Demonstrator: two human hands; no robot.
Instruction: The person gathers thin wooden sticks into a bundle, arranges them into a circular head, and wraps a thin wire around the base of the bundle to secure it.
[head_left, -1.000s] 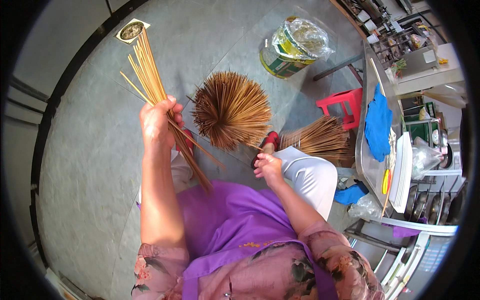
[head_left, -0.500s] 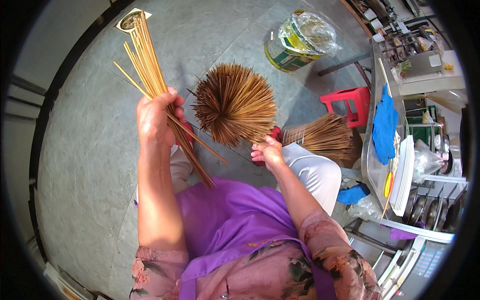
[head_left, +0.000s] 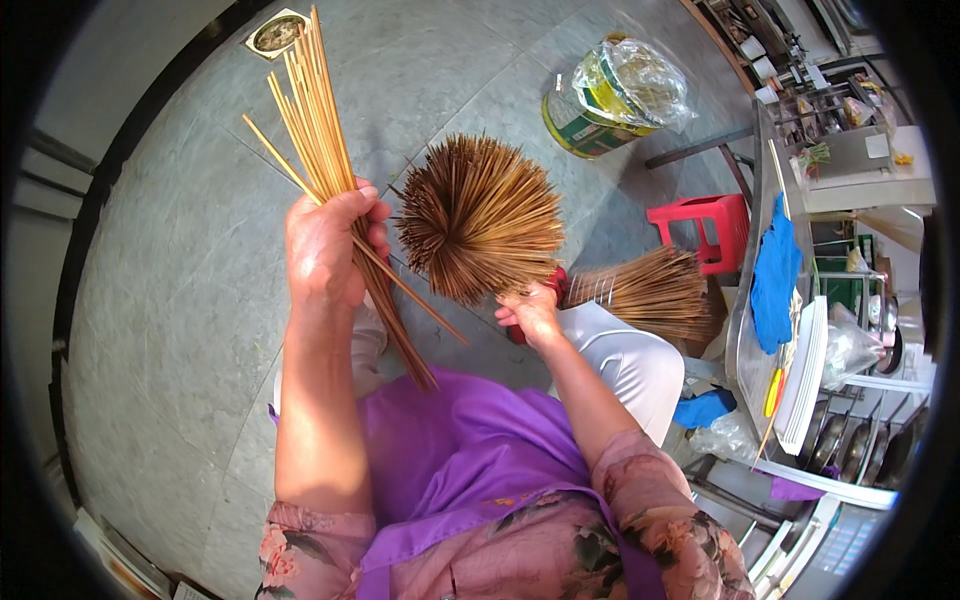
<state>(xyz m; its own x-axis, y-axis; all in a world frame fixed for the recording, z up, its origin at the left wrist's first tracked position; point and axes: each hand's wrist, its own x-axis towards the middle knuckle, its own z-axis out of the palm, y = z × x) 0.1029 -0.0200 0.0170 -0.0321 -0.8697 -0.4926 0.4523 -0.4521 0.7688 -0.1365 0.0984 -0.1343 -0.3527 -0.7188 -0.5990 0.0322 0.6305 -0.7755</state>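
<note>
My left hand [head_left: 335,245] is closed round a loose bunch of thin wooden sticks [head_left: 325,135], pale at the upper end and browner below. The bunch slants from the far left down toward my apron, and a few sticks splay out. In the middle stands a large, dense bundle of brown sticks [head_left: 480,220], its fanned tips facing up. My right hand [head_left: 530,312] is at the bundle's near right edge, fingers curled and pinching at its outer sticks. Just which sticks they grip is hard to make out. Both hands are apart.
Beside my right knee lies another stick bundle [head_left: 645,293], bound with a pale band. Beyond are a red plastic stool [head_left: 705,228] and a green-yellow bucket [head_left: 600,115] covered with clear plastic. At right, a metal table [head_left: 745,330] carries a blue cloth [head_left: 775,280]. A floor drain [head_left: 278,35] is far left.
The whole view has shifted slightly, so most things sit a little lower and further right. My right hand has slid slightly left along the bundle's edge. The left hand keeps its hold.
</note>
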